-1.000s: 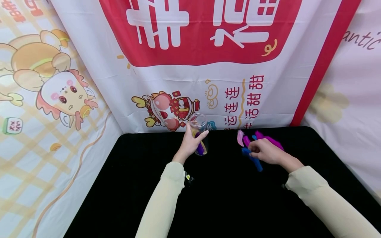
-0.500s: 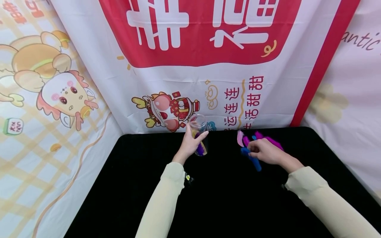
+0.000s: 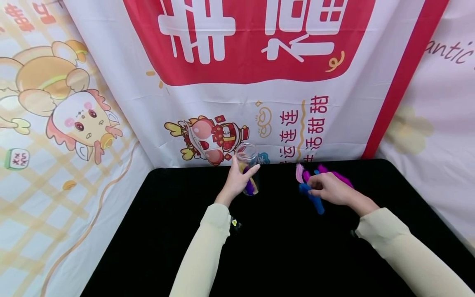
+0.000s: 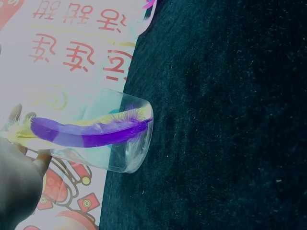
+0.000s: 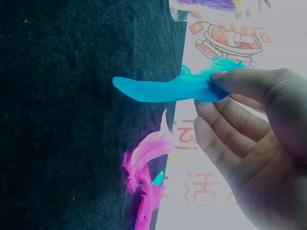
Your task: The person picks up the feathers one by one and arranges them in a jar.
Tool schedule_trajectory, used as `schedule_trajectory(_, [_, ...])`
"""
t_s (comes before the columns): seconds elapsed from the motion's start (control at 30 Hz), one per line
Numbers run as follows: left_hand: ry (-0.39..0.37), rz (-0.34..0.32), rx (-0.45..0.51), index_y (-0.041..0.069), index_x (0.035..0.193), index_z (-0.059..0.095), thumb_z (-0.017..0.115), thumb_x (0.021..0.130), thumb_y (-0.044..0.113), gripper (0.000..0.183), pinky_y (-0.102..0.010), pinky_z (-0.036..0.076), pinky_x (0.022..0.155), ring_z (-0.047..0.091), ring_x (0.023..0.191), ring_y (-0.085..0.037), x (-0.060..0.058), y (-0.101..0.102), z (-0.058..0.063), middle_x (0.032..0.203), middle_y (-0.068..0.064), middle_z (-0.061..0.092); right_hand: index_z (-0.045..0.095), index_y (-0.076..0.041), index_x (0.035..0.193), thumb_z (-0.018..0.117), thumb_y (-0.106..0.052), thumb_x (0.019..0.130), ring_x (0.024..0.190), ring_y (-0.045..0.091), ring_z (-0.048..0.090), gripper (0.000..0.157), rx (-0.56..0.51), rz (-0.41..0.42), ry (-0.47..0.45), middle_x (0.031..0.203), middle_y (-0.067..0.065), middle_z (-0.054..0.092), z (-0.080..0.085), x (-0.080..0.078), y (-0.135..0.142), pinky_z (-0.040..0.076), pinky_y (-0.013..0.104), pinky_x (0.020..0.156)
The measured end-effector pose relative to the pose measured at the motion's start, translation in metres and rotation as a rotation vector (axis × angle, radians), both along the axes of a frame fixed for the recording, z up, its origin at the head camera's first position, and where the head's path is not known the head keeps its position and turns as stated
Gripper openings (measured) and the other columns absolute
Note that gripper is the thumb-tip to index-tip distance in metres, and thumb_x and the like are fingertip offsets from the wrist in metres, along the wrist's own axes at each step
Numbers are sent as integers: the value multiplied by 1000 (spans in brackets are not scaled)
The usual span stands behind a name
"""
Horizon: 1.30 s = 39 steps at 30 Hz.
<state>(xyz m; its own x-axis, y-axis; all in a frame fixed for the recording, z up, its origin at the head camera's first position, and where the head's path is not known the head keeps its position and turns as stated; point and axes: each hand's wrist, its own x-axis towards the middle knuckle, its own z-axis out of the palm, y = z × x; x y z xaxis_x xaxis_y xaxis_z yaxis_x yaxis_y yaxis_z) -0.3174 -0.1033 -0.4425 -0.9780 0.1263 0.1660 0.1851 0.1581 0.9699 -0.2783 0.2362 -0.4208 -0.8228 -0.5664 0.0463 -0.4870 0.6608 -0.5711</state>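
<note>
My left hand [image 3: 235, 180] grips a clear jar [image 3: 247, 153] near the far table edge, fingers on one side and thumb across the other. Through its wall, in the left wrist view, a purple feather [image 4: 91, 135] and a yellow feather [image 4: 140, 113] show inside. Over to the right, my right hand [image 3: 331, 188] pinches a blue feather [image 5: 153, 90] between thumb and fingertips, above the tabletop. Close by lie a pale pink feather [image 5: 152, 146] and magenta feathers [image 3: 343, 179], partly hidden behind that hand. A bit of another blue-green feather [image 5: 159, 178] peeks out among them.
The black tabletop [image 3: 282, 247] stretches out beneath both arms. A white cloth [image 3: 208, 97] with red lettering and cartoon figures hangs right behind the far edge. Printed cloths also stand at the left [image 3: 67, 198] and right [image 3: 426, 136].
The lower end of the pinched blue feather has drifted slightly left. Both hands and the jar stay nearly where they were.
</note>
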Motion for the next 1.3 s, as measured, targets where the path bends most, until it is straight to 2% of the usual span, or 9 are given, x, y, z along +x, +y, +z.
schedule_trajectory(0.2, [-2, -9, 7, 23, 150, 26, 74, 94, 43, 77, -49, 34, 117, 46, 139, -28, -1, -1, -1, 150, -7, 46, 71, -11, 90, 74, -8, 93, 75, 10, 63, 6, -9, 1, -2, 80, -5, 69, 2, 1, -1, 54, 28, 69])
schedule_trajectory(0.4, [5, -4, 1, 23, 149, 27, 75, 92, 48, 79, -48, 36, 116, 47, 138, -30, -2, 0, -1, 148, -8, 47, 71, -9, 90, 74, -8, 93, 75, 9, 64, 5, -26, 5, -5, 81, -5, 69, 2, 2, -2, 55, 28, 70])
schedule_trajectory(0.5, [7, 0, -1, 23, 149, 27, 75, 93, 45, 77, -48, 35, 117, 48, 137, -28, -1, 0, -1, 147, -7, 47, 71, -9, 91, 74, -8, 93, 76, 9, 65, 4, -30, 3, -8, 81, -4, 70, 2, 3, -3, 55, 28, 70])
schedule_trajectory(0.7, [16, 5, -7, 22, 149, 28, 76, 90, 53, 82, -48, 35, 117, 49, 136, -25, 0, 0, -1, 147, -8, 47, 72, -8, 91, 75, -9, 93, 76, 9, 65, 4, -31, -5, -7, 82, -4, 70, 0, 4, -3, 55, 28, 71])
schedule_trajectory(1.0, [14, -5, 11, 21, 149, 27, 73, 96, 35, 71, -49, 35, 117, 46, 139, -34, 0, 0, 0, 148, -10, 47, 71, -8, 90, 75, -9, 93, 75, 9, 64, 5, -33, -10, 6, 81, -3, 70, 1, 4, -5, 55, 28, 70])
schedule_trajectory(1.3, [-3, 0, 5, 19, 150, 26, 73, 96, 37, 73, -48, 35, 117, 47, 139, -29, 1, 0, 1, 149, -9, 46, 72, -9, 90, 75, -10, 92, 76, 9, 65, 5, -46, -11, 19, 80, -7, 70, 2, 2, -6, 55, 29, 71])
